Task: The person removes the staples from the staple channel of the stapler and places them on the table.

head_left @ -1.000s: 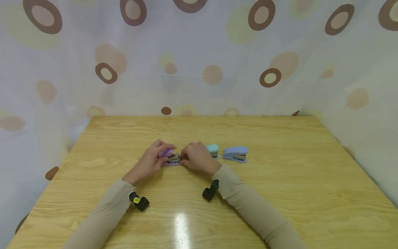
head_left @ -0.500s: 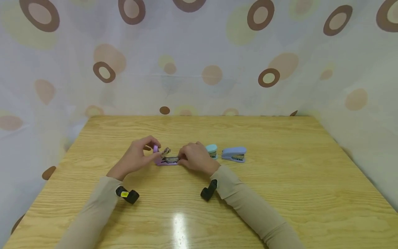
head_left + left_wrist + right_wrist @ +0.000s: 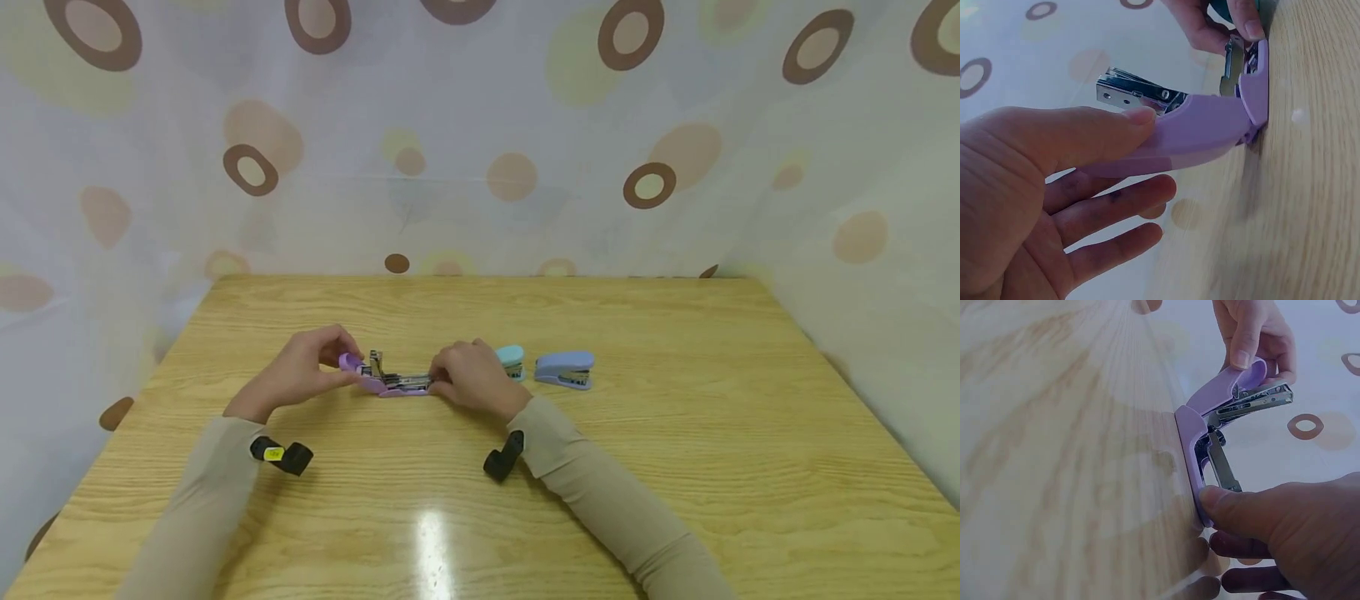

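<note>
A purple stapler (image 3: 371,385) lies on the table, hinged wide apart, its cover swung back to the left. My left hand (image 3: 296,377) pinches the free end of that cover (image 3: 1204,128) between thumb and fingers. Between cover and base, a metal arm (image 3: 1254,405) sticks up, and the staple channel (image 3: 1221,461) lies along the base (image 3: 1191,434). With thumb and fingers, my right hand (image 3: 474,382) grips the base's front end, hiding the tip in the head view. Just behind the right hand is a mint stapler (image 3: 513,358), partly covered.
Right of the mint stapler, a periwinkle blue stapler (image 3: 564,368) rests on the wooden table (image 3: 675,475). A patterned curtain (image 3: 450,225) hangs at the table's back edge and sides. Small black cameras are worn at both wrists.
My left hand has moved left, swinging the purple stapler's cover up and back from above the base. The metal arm has risen with it. My right hand stays at the base's front.
</note>
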Tool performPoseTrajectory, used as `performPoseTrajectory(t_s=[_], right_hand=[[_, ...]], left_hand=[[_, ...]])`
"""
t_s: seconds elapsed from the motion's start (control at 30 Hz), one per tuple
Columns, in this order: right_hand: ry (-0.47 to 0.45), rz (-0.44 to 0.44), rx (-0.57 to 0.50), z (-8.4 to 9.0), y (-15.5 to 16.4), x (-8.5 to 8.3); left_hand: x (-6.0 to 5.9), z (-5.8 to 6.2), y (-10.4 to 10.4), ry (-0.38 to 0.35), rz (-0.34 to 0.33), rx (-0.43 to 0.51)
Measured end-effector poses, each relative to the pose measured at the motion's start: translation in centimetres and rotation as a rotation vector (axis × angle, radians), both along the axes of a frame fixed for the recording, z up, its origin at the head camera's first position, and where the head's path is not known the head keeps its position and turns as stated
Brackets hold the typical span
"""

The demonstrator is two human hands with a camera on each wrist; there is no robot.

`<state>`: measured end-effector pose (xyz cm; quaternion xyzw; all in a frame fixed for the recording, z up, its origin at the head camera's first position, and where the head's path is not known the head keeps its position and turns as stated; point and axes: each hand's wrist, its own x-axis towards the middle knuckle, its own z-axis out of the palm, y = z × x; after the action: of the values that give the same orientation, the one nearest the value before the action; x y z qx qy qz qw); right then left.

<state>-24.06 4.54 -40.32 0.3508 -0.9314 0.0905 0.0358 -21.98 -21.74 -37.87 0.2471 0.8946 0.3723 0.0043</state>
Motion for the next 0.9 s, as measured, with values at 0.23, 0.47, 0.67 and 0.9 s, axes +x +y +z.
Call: performPoseTrajectory(t_s=[0.23, 0.47, 0.67, 0.9], right_hand=[[0.026, 0.014, -0.013, -0.4, 0.1, 0.0], [0.023, 0.014, -0.014, -0.4, 0.0, -0.1], [0.024, 0.019, -0.003, -0.4, -0.2, -0.2], [0.048, 0.029, -0.019, -0.5, 0.0, -0.3]], left_hand=[[-0.3, -0.5, -1.0, -0.065, -0.017, -0.018], [-0.4, -0.6, -1.1, -0.082, -0.010, -0.044], [-0.2, -0.3, -0.5, -0.012, -0.040, -0.078], [-0.4, -0.3, 1.3, -0.013, -0.076, -0.028]])
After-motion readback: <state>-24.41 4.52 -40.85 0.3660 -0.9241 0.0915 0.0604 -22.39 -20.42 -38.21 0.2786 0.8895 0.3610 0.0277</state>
